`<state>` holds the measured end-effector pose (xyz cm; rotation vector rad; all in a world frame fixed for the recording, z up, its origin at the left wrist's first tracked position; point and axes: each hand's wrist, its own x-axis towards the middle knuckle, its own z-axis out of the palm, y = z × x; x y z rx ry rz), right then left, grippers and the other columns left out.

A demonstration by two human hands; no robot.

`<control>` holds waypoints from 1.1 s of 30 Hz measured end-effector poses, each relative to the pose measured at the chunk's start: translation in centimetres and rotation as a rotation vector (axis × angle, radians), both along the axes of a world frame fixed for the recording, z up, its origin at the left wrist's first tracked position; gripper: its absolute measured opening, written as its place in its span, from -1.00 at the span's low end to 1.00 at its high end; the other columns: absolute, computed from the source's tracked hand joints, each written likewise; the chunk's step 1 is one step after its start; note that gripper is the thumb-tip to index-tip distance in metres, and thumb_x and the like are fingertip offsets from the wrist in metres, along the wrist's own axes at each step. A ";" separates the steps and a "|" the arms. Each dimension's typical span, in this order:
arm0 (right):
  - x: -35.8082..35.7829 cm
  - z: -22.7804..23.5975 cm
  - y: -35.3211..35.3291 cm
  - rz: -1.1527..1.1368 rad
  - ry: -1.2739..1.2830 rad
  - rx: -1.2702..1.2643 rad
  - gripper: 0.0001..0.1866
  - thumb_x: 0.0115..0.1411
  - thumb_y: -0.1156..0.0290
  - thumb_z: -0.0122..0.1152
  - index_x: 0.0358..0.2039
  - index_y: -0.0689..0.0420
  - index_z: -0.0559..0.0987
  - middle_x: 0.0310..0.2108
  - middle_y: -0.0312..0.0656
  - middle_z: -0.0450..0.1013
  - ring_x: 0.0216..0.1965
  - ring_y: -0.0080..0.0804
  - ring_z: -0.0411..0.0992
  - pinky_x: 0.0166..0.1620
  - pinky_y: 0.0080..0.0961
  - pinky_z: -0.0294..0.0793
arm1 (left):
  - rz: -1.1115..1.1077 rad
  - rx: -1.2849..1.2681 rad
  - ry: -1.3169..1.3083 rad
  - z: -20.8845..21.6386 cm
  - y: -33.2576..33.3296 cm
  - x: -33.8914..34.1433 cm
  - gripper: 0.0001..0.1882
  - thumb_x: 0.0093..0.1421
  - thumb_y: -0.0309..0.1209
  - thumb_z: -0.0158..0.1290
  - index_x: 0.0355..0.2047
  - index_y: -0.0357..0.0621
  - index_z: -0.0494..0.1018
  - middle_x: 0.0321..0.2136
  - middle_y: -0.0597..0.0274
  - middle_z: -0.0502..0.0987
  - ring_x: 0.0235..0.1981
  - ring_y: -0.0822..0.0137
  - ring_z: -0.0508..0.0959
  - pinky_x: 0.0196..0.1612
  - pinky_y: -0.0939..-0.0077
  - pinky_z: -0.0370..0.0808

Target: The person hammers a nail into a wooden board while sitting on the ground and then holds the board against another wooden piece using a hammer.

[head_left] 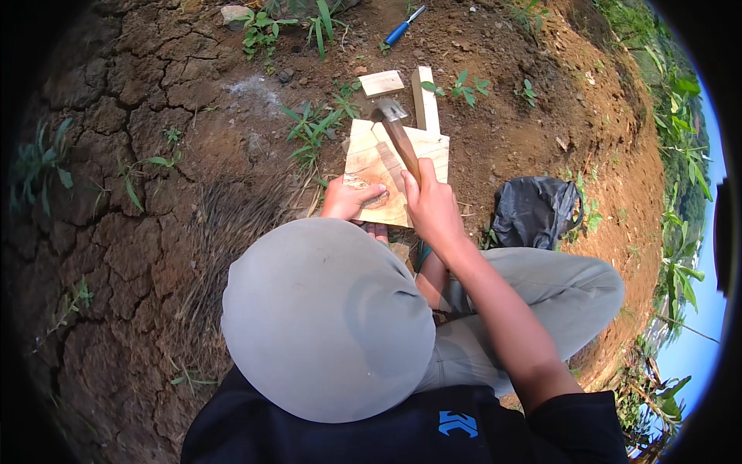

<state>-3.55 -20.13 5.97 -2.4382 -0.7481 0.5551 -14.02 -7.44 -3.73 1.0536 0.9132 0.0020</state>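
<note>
My left hand (352, 199) grips the lower left edge of a pale wooden board (359, 161), thumb on top and some fingertips showing below its near edge. My right hand (434, 203) is closed round the wooden handle of a claw hammer (402, 143). The hammer's metal head is over the far part of the board; whether it touches the wood, I cannot tell. Just beyond the board lies a small flat wood offcut (381, 83). A squared wooden strip (426, 99) stretches away from the board's far right edge.
A blue-handled tool with a thin metal shaft (398, 32) lies farther off on the soil. To the right sits a crumpled black plastic bag (533, 210). My bent grey-trousered knee (328, 321) rises close in front. Cracked earth (108, 155) and small green plants (311, 130) surround the work.
</note>
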 end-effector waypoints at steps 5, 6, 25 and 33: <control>-0.3 1.5 0.5 0.016 0.040 0.075 -0.74 0.44 0.20 0.05 -0.07 0.09 0.30 -0.49 0.34 0.51 -0.39 0.46 0.50 -0.37 0.28 0.41 | 0.078 -0.065 -0.133 -3.8 -0.6 -1.1 -0.56 0.08 -0.60 0.38 -0.01 -0.39 0.56 -0.13 0.07 0.70 -0.18 0.37 0.69 -0.10 0.42 0.63; 0.4 2.6 1.0 0.003 -0.003 0.085 -0.75 0.44 0.21 0.04 -0.06 0.08 0.30 -0.50 0.32 0.52 -0.39 0.45 0.50 -0.38 0.27 0.42 | 0.066 -0.065 -0.124 -3.6 -0.3 -0.5 -0.55 0.08 -0.59 0.39 -0.01 -0.40 0.56 -0.13 0.07 0.70 -0.17 0.37 0.69 -0.10 0.42 0.63; -0.2 0.1 0.6 0.025 0.012 -0.131 -0.75 0.44 0.24 0.04 -0.04 0.11 0.32 -0.48 0.35 0.52 -0.35 0.43 0.52 -0.34 0.29 0.42 | 0.033 -0.074 -0.094 -1.3 0.3 -0.2 -0.57 0.06 -0.58 0.39 -0.04 -0.39 0.57 -0.15 0.10 0.70 -0.20 0.38 0.69 -0.11 0.42 0.64; -0.3 1.2 0.0 -0.102 0.112 0.198 -0.77 0.45 0.25 0.05 -0.06 0.12 0.34 -0.49 0.34 0.50 -0.36 0.46 0.50 -0.38 0.21 0.41 | -0.001 0.005 -0.072 -1.9 -0.1 -0.3 -0.61 0.09 -0.53 0.38 -0.06 -0.35 0.60 -0.19 0.14 0.71 -0.23 0.41 0.68 -0.12 0.45 0.62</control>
